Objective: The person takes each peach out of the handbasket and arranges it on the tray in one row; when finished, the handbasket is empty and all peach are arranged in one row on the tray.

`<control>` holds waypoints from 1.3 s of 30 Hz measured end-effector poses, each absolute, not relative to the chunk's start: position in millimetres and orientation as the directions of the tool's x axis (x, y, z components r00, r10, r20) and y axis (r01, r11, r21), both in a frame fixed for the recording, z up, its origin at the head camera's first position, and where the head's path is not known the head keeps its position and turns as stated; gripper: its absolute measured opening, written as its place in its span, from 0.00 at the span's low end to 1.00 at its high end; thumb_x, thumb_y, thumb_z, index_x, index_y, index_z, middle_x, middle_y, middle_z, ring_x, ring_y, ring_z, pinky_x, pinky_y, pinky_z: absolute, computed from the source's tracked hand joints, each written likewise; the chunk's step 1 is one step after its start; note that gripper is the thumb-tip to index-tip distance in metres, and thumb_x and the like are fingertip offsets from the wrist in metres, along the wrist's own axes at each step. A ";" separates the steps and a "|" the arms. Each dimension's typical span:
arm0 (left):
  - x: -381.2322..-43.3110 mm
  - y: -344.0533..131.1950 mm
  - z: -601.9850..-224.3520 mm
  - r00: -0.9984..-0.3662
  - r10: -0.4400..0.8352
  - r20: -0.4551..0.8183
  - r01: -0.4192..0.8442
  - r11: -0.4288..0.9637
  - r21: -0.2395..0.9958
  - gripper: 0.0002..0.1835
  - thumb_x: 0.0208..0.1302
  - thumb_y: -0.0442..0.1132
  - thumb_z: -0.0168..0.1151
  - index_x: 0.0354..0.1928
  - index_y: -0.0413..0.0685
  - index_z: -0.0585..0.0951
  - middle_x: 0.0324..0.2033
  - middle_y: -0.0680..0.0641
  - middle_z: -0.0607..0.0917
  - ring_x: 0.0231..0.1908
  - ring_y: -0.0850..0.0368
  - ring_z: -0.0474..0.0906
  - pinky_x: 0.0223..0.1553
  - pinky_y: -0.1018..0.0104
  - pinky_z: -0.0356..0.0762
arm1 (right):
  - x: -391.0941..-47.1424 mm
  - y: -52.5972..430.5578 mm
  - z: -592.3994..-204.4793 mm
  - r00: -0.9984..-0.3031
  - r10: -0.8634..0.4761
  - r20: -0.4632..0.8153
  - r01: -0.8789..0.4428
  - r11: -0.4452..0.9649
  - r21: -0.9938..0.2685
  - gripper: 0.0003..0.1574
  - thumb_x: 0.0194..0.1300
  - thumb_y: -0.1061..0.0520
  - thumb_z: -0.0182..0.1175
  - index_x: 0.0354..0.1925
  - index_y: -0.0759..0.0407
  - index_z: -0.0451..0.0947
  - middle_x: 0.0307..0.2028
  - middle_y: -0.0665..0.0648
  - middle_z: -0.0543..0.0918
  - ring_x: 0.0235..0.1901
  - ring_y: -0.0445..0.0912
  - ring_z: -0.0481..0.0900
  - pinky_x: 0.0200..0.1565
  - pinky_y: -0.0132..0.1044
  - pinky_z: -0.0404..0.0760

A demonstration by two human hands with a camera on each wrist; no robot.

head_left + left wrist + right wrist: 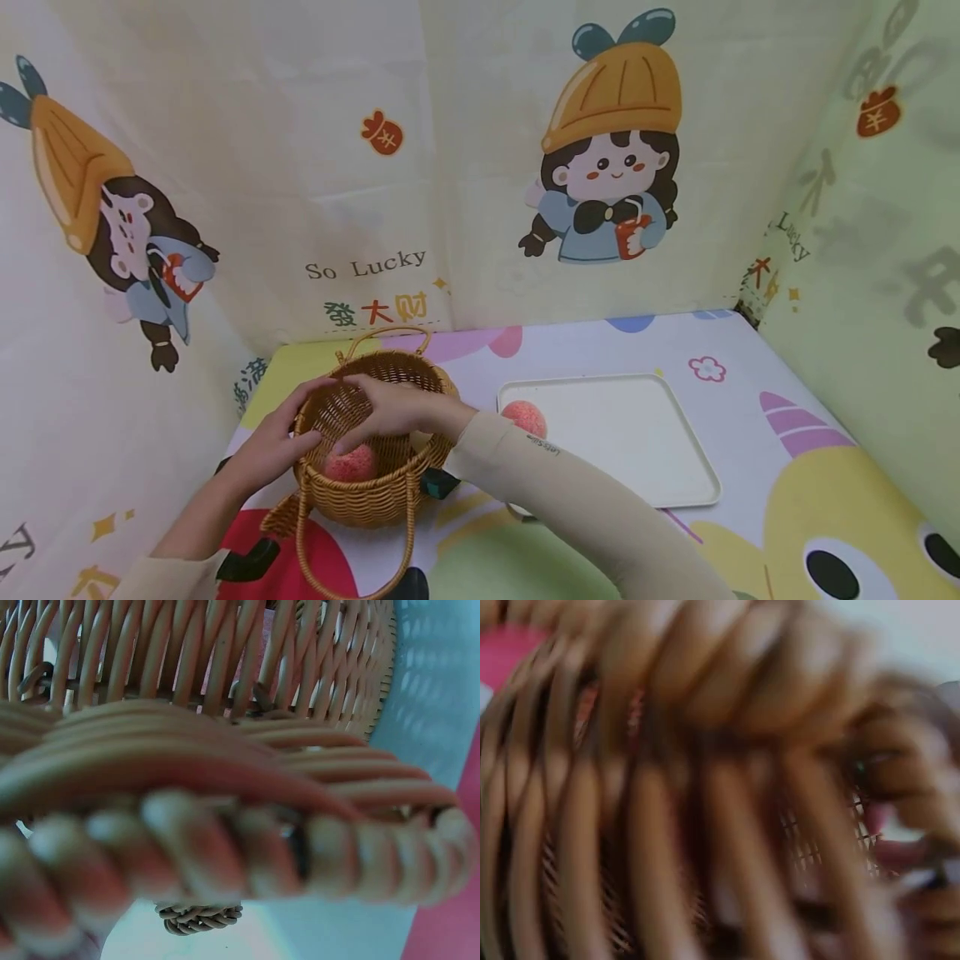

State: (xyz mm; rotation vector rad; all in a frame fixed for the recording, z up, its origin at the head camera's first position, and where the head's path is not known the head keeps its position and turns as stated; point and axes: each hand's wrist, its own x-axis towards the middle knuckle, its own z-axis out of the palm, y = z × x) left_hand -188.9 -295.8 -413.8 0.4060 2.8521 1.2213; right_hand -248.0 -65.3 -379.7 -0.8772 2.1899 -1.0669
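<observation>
A round wicker basket (367, 500) with two looped handles stands on the table's left half. Inside it lies a pink, rough-surfaced ball (351, 464), and a pale object (420, 440) shows partly behind the right wrist. My left hand (281, 433) rests over the basket's left rim, thumb and fingers spread apart. From the right, my right hand (397, 408) reaches over the opening; its thumb is at the ball's top, its fingers apart from the thumb. Both wrist views show mostly blurred wicker (210, 652), (727, 847), with neither hand's grip visible.
Right of the basket lies a white rectangular tray (615, 442) with a second pink ball (525, 418) at its left edge, partly covered by the right sleeve. Patterned cloth (480, 167) hangs around the table on the back and sides.
</observation>
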 end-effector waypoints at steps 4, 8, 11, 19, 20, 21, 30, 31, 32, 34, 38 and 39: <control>-187.8 -296.4 -415.8 -0.961 0.252 0.113 0.255 0.650 0.716 0.40 0.61 0.31 0.59 0.76 0.56 0.60 0.75 0.38 0.59 0.70 0.29 0.57 0.52 0.23 0.67 | -244.3 -73.2 -384.6 -0.535 -0.786 -0.309 -0.397 0.557 -0.729 0.59 0.62 0.46 0.71 0.80 0.51 0.49 0.75 0.49 0.61 0.72 0.39 0.58 0.68 0.35 0.60; -187.5 -296.3 -416.9 -0.958 0.259 0.125 0.267 0.642 0.719 0.40 0.61 0.29 0.58 0.76 0.56 0.61 0.75 0.38 0.59 0.70 0.29 0.56 0.52 0.23 0.67 | -241.5 -78.9 -388.6 -0.455 -0.809 -0.372 -0.522 0.581 -0.625 0.54 0.65 0.47 0.68 0.80 0.51 0.52 0.74 0.45 0.61 0.70 0.35 0.59 0.65 0.29 0.62; -187.3 -296.0 -417.1 -0.957 0.258 0.130 0.271 0.640 0.719 0.40 0.61 0.29 0.58 0.76 0.56 0.61 0.75 0.38 0.59 0.70 0.29 0.56 0.52 0.23 0.67 | -239.8 -82.6 -391.1 -0.451 -0.814 -0.367 -0.606 0.580 -0.544 0.52 0.64 0.47 0.68 0.79 0.49 0.55 0.71 0.44 0.67 0.66 0.34 0.65 0.62 0.27 0.64; -185.5 -295.6 -417.0 -0.961 0.245 0.127 0.258 0.629 0.733 0.40 0.61 0.28 0.57 0.75 0.55 0.61 0.74 0.37 0.59 0.68 0.28 0.60 0.47 0.30 0.76 | -230.6 -87.4 -392.4 -0.396 -0.822 -0.410 -0.720 0.555 -0.416 0.30 0.70 0.52 0.62 0.69 0.45 0.74 0.59 0.41 0.79 0.59 0.33 0.72 0.59 0.27 0.67; -185.4 -295.5 -417.0 -0.961 0.245 0.127 0.257 0.628 0.734 0.40 0.61 0.28 0.57 0.75 0.55 0.61 0.74 0.37 0.59 0.68 0.28 0.60 0.47 0.30 0.76 | -229.3 -87.6 -392.2 -0.393 -0.821 -0.415 -0.729 0.553 -0.404 0.29 0.71 0.51 0.62 0.69 0.45 0.74 0.58 0.41 0.79 0.59 0.33 0.72 0.59 0.27 0.67; -185.2 -295.4 -417.0 -0.962 0.244 0.125 0.255 0.626 0.737 0.40 0.61 0.28 0.57 0.75 0.55 0.61 0.74 0.37 0.59 0.68 0.28 0.60 0.47 0.31 0.77 | -228.2 -87.7 -392.2 -0.391 -0.822 -0.415 -0.734 0.550 -0.398 0.29 0.71 0.53 0.62 0.69 0.46 0.73 0.58 0.42 0.79 0.59 0.34 0.72 0.59 0.27 0.67; -183.9 -294.2 -416.4 -0.966 0.233 0.108 0.231 0.608 0.760 0.40 0.61 0.28 0.57 0.75 0.57 0.61 0.74 0.37 0.59 0.66 0.26 0.62 0.44 0.34 0.80 | -226.8 -87.4 -393.1 -0.416 -0.811 -0.412 -0.748 0.562 -0.352 0.28 0.72 0.51 0.60 0.69 0.46 0.71 0.59 0.43 0.78 0.61 0.35 0.72 0.60 0.27 0.67; -183.9 -294.0 -416.4 -0.967 0.233 0.107 0.231 0.606 0.761 0.40 0.61 0.28 0.57 0.75 0.57 0.61 0.74 0.37 0.59 0.66 0.26 0.62 0.43 0.34 0.80 | -227.0 -86.9 -392.7 -0.425 -0.809 -0.406 -0.747 0.567 -0.347 0.29 0.72 0.51 0.60 0.69 0.45 0.71 0.59 0.43 0.79 0.61 0.35 0.72 0.60 0.27 0.68; -183.8 -293.8 -416.4 -0.967 0.233 0.106 0.230 0.603 0.764 0.40 0.61 0.28 0.57 0.75 0.56 0.61 0.74 0.37 0.58 0.66 0.26 0.63 0.43 0.35 0.80 | -227.1 -86.2 -391.9 -0.436 -0.807 -0.398 -0.745 0.572 -0.343 0.29 0.71 0.50 0.61 0.68 0.45 0.72 0.59 0.43 0.79 0.61 0.36 0.72 0.60 0.28 0.68; -183.7 -293.6 -416.5 -0.966 0.235 0.106 0.230 0.602 0.764 0.40 0.61 0.29 0.57 0.75 0.56 0.61 0.75 0.37 0.58 0.66 0.26 0.62 0.43 0.34 0.80 | -227.5 -83.9 -389.2 -0.467 -0.804 -0.368 -0.737 0.584 -0.341 0.31 0.70 0.47 0.63 0.68 0.44 0.71 0.59 0.42 0.79 0.60 0.36 0.73 0.59 0.31 0.70; -183.3 -293.8 -415.9 -0.965 0.239 0.107 0.236 0.614 0.753 0.39 0.62 0.30 0.57 0.76 0.56 0.61 0.75 0.37 0.58 0.68 0.27 0.60 0.47 0.30 0.76 | -231.0 -74.8 -383.4 -0.528 -0.812 -0.249 -0.722 0.583 -0.372 0.36 0.65 0.43 0.67 0.68 0.43 0.70 0.58 0.42 0.79 0.56 0.37 0.76 0.55 0.33 0.74; -183.3 -294.1 -415.7 -0.965 0.240 0.107 0.237 0.618 0.749 0.39 0.62 0.30 0.57 0.76 0.56 0.61 0.75 0.37 0.58 0.68 0.28 0.59 0.48 0.30 0.75 | -232.6 -71.6 -381.8 -0.541 -0.814 -0.210 -0.724 0.578 -0.377 0.38 0.65 0.42 0.67 0.69 0.43 0.68 0.59 0.42 0.79 0.56 0.37 0.76 0.56 0.34 0.73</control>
